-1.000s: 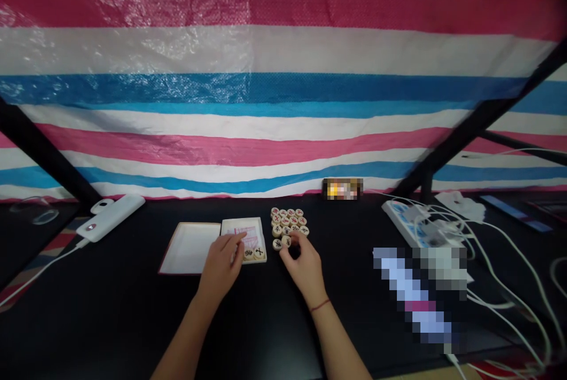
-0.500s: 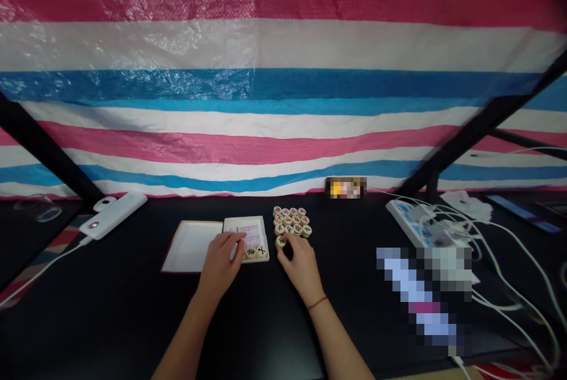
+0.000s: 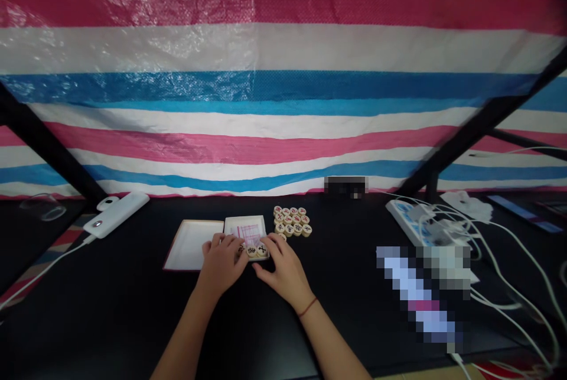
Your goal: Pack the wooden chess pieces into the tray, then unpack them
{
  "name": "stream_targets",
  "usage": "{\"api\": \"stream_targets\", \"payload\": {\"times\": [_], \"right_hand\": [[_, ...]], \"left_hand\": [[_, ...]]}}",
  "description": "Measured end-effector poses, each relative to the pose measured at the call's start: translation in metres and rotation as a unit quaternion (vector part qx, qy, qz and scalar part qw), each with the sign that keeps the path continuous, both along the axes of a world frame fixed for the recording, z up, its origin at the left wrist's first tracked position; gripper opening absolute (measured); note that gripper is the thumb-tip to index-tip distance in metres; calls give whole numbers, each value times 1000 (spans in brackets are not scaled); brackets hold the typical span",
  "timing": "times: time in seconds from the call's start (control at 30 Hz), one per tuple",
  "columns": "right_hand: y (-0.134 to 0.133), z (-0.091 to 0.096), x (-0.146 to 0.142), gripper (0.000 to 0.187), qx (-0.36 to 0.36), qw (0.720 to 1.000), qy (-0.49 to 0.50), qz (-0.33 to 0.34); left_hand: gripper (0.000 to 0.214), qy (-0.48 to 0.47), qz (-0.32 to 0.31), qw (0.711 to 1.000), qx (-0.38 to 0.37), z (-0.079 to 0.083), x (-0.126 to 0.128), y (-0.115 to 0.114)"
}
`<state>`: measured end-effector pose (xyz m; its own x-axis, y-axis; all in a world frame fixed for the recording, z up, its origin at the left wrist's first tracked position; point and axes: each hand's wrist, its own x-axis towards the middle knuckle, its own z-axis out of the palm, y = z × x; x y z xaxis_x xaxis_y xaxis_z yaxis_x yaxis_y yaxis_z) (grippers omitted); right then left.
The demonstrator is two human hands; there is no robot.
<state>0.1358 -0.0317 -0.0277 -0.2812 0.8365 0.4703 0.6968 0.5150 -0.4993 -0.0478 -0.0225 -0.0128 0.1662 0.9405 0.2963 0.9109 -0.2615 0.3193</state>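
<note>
A shallow white box (image 3: 246, 221) holds a folded sheet with pink lines (image 3: 248, 233) and a front row of Chinese chess pieces (image 3: 251, 252). My left hand (image 3: 222, 263) lies over the box's left side, fingers bent and apart, hiding part of that row; its thumb is by the pieces. My right hand (image 3: 286, 270) is at the box's right front corner, thumb and forefinger spread, fingertips close to the rightmost piece (image 3: 261, 250). Stacked rows of chess pieces (image 3: 292, 220) with red and black characters stand right of the box. One more piece (image 3: 280, 237) is partly behind my right fingers.
The open box lid (image 3: 190, 244) lies left of the box. A white power bank with a cable (image 3: 117, 214) is at far left. On the right are a power strip (image 3: 405, 217), tangled white cables (image 3: 491, 250) and a blurred-out object (image 3: 416, 294). A striped sheet (image 3: 283, 149) hangs behind.
My right hand has left the piece it held in front of the stacked rows and moved left to the box, opening. My left hand has shifted slightly, its fingers more spread.
</note>
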Motion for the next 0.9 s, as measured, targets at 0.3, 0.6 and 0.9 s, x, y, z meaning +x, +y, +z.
{"api": "stream_targets", "payload": {"times": [0.3,0.6,0.9], "right_hand": [[3,-11,-7,42,-22,999,-36,6],[2,-10,-10,40,-29,999,-11,16],[2,-8,-10,41,-35,999,16,22]], "left_hand": [[25,17,-45,994,-95,15,-1,-7],[32,8,-48,994,-99,8,-5,-2],[32,-10,-60,996,-70,4,-6,-1]]}}
